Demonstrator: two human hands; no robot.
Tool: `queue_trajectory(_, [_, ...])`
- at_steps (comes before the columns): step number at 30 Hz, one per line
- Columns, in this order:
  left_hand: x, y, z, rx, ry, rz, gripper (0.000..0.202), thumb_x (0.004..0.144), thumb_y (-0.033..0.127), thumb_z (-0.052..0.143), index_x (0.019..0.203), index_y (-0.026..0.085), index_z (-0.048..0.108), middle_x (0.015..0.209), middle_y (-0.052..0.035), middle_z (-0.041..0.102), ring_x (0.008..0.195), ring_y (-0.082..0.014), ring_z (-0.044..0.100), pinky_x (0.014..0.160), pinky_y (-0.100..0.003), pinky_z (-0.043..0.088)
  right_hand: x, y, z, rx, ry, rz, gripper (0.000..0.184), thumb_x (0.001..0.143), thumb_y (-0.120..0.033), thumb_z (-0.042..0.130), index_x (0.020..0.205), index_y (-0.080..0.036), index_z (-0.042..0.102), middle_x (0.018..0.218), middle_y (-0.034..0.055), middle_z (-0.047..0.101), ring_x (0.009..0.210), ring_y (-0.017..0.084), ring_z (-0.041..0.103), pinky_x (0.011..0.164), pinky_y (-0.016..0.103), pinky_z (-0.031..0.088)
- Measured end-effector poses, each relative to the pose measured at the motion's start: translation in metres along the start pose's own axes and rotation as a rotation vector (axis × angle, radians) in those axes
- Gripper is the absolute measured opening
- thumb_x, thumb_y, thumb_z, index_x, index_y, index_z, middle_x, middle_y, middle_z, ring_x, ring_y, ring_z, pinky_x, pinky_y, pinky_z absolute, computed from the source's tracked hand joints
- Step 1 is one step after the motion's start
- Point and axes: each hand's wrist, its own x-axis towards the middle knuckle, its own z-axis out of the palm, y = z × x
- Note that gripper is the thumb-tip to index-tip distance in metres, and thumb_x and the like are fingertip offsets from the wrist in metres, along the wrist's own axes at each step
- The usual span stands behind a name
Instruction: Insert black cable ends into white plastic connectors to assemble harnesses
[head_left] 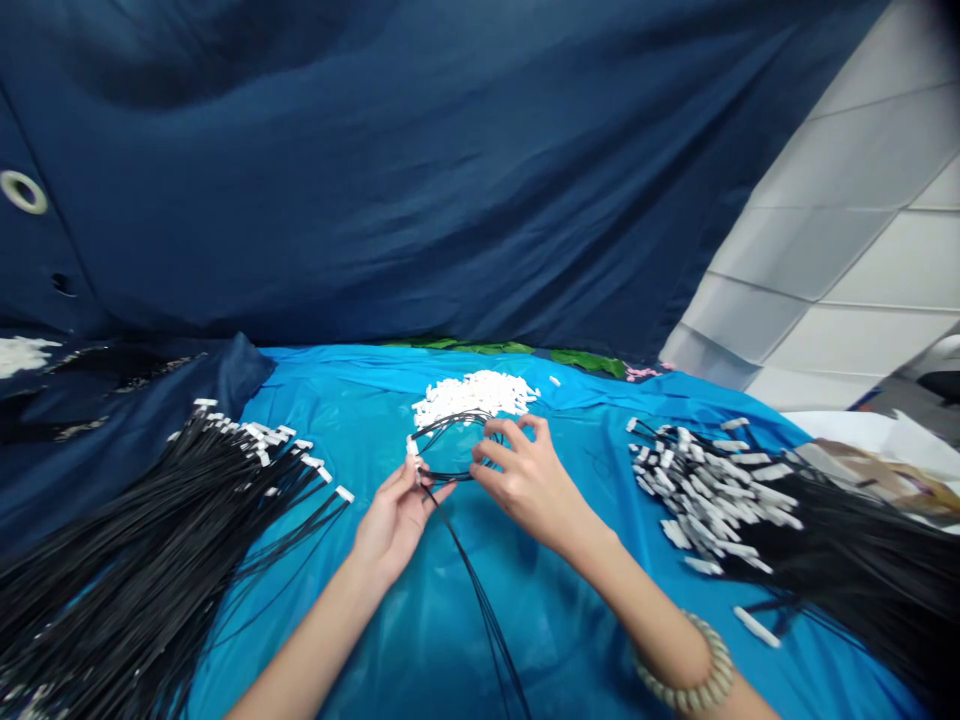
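Observation:
My left hand [397, 515] pinches a small white connector [412, 446] with black wires running out of it. Some of these black wires [480, 585] hang down toward me over the blue cloth. Others curve in a loop across to my right hand [517, 475], whose bent fingers are closed around the wires near their far ends. The exact fingertip contact on the right is partly hidden. Just beyond both hands lies a pile of small white connector housings [480, 390].
Left lies a large bundle of black wires [150, 560] with white connectors at the tips. Right is another bundle with white ends [712, 490]. Blue cloth [585, 640] covers the work surface. A dark blue curtain [420, 180] hangs behind; paper [900, 440] sits far right.

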Motion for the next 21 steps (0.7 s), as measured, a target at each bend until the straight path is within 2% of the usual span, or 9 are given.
queue_trajectory(3, [-0.001, -0.001, 0.001, -0.019, -0.002, -0.036, 0.018, 0.078, 0.008, 0.044, 0.068, 0.01, 0.06, 0.061, -0.002, 0.057, 0.055, -0.0084, 0.053, 0.07, -0.04, 0.051, -0.001, 0.002, 0.006, -0.043, 0.034, 0.014, 0.014, 0.082, -0.017, 0.045, 0.078, -0.019, 0.058, 0.089, 0.0032, 0.057, 0.097, 0.022, 0.039, 0.075, 0.042, 0.022])
queue_trajectory(8, [0.0, 0.001, 0.002, -0.061, 0.031, -0.001, 0.022, 0.079, 0.007, 0.042, 0.066, 0.008, 0.059, 0.059, -0.0019, 0.056, 0.053, -0.0073, 0.052, 0.073, -0.037, 0.05, -0.001, -0.003, 0.015, -0.067, -0.002, 0.007, 0.013, 0.081, -0.016, 0.045, 0.081, -0.017, 0.058, 0.091, 0.0054, 0.056, 0.097, 0.023, 0.039, 0.076, 0.042, 0.024])
queue_trajectory(12, [0.003, 0.003, 0.001, -0.08, 0.043, 0.023, 0.023, 0.079, 0.007, 0.042, 0.065, 0.008, 0.059, 0.06, -0.003, 0.056, 0.053, -0.0078, 0.053, 0.069, -0.03, 0.051, 0.0, -0.012, 0.014, -0.014, 0.112, -0.056, 0.019, 0.082, -0.017, 0.044, 0.098, -0.018, 0.054, 0.102, 0.0044, 0.055, 0.097, 0.021, 0.04, 0.074, 0.04, 0.026])
queue_trajectory(16, [0.003, 0.003, 0.001, -0.101, 0.05, 0.014, 0.025, 0.08, 0.007, 0.039, 0.065, 0.008, 0.059, 0.061, -0.0042, 0.056, 0.054, -0.0076, 0.053, 0.056, -0.02, 0.05, -0.001, -0.022, 0.017, 0.063, 0.209, -0.219, 0.016, 0.084, -0.012, 0.042, 0.086, -0.015, 0.057, 0.085, 0.0016, 0.06, 0.087, 0.014, 0.045, 0.068, 0.034, 0.029])
queue_trajectory(21, [0.0, 0.004, 0.003, -0.111, 0.042, 0.008, 0.027, 0.081, 0.007, 0.037, 0.064, 0.008, 0.058, 0.06, -0.0029, 0.055, 0.053, -0.007, 0.052, 0.068, -0.028, 0.051, -0.002, -0.028, 0.026, 0.107, 0.278, -0.271, 0.015, 0.082, -0.008, 0.043, 0.078, -0.011, 0.057, 0.079, 0.0011, 0.06, 0.078, 0.011, 0.047, 0.062, 0.03, 0.03])
